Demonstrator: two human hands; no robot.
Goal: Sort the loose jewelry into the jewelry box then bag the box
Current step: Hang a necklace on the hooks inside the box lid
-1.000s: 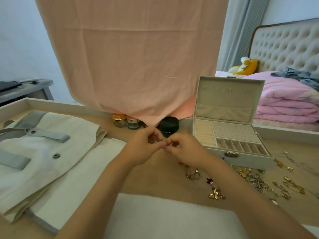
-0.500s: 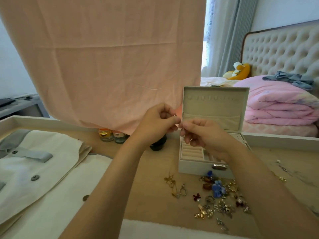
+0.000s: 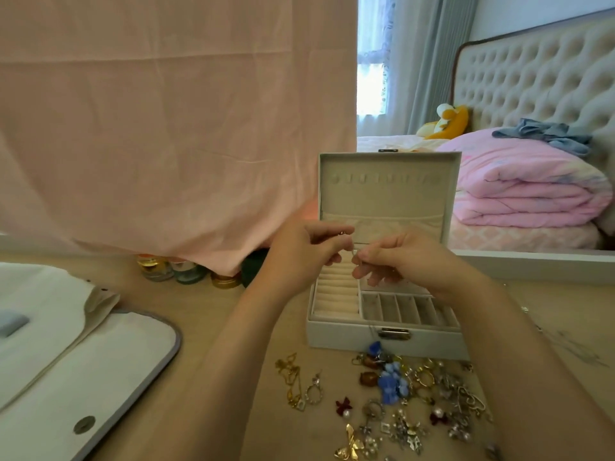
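A pale grey jewelry box [image 3: 339, 334] stands open on the wooden table, lid upright, with ring rolls at its left and narrow slots at its front right. My left hand [image 3: 304, 252] and my right hand [image 3: 396, 261] meet above the box, fingertips together, pinching a small thin piece of jewelry [image 3: 352, 251] between them. The piece is too small to identify. Loose jewelry [image 3: 396, 400] lies scattered on the table in front of the box: gold chains, a blue flower piece, red bows, pearls, rings. A cream cloth bag [image 3: 100, 367] with grey trim lies flat at the left.
Small jars [image 3: 186, 272] and a dark pot stand behind my left arm, under a hanging pink cloth [image 3: 166, 128]. A white raised table rim [image 3: 532, 261] runs behind the box. A bed with pink folded quilts [image 3: 522, 191] is beyond at the right.
My hands have moved right, from left of the box to above it, still holding the small piece. The view has shifted, bringing the box and jewelry pile toward the centre.
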